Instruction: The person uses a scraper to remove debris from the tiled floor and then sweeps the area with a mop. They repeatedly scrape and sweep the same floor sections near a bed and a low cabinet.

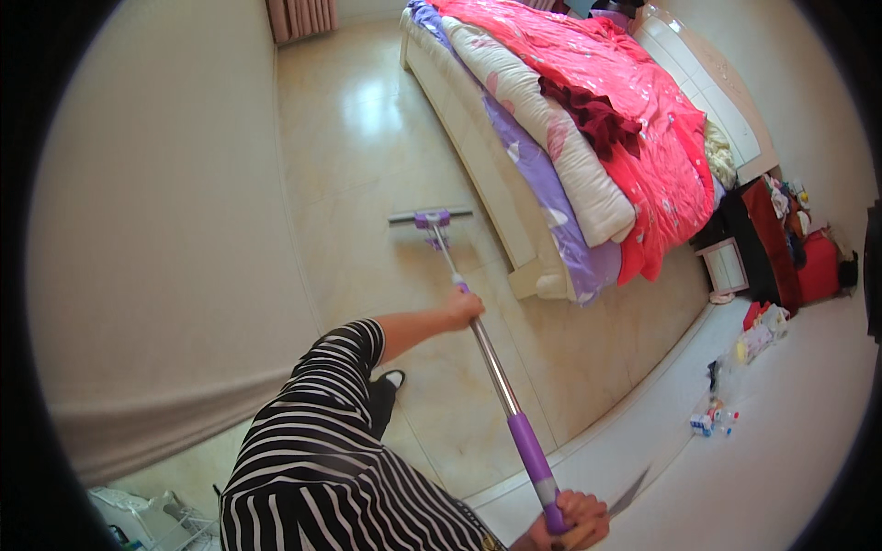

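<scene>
A flat-head mop with a purple and silver pole (495, 368) slants across the view. Its wide mop head (432, 217) rests on the tiled floor (351, 169) alongside the bed. My left hand (463, 308) is wrapped around the upper pole, just below the purple joint. Lower down, my right hand (575, 518) grips the purple end of the handle. A pointed grey blade (630, 492), apparently a knife with a wooden handle, sticks out from the right hand too; the fingers partly hide it.
To the right stands a bed with a cream side board (475, 151), a pink quilt (661, 138) and a rolled white quilt (551, 131). Plastic bottles and a small carton (701, 424) lie at the right. A wall (158, 206) bounds the left side.
</scene>
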### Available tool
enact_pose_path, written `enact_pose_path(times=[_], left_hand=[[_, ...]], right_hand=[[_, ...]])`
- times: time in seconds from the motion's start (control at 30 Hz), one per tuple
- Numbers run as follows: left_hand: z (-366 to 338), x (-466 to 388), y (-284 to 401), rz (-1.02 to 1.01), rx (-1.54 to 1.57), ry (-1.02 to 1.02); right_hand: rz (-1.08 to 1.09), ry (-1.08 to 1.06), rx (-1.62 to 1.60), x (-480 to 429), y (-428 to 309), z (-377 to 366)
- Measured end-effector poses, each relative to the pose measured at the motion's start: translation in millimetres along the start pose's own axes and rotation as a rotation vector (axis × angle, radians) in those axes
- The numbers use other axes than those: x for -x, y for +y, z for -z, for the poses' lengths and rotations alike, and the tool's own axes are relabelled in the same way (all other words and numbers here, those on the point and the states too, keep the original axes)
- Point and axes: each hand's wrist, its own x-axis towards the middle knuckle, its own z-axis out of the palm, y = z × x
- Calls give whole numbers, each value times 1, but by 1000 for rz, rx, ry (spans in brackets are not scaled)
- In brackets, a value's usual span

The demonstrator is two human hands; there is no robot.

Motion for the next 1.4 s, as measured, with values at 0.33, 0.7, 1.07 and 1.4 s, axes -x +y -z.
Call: enact_pose_path(times=[0.33, 0.7, 1.07, 1.4], left_hand=[[38, -94, -231, 260, -195, 283], [-8, -86, -225, 194, -71, 326], [-49, -22, -17, 148, 93, 97], [-78, 111, 273, -26, 146, -298]], right_hand=[[-145, -32, -95, -166, 255, -33], [-115, 12, 10, -162, 271, -18], [53, 212, 194, -44, 105, 28], [178, 735, 213, 136, -125, 83]])
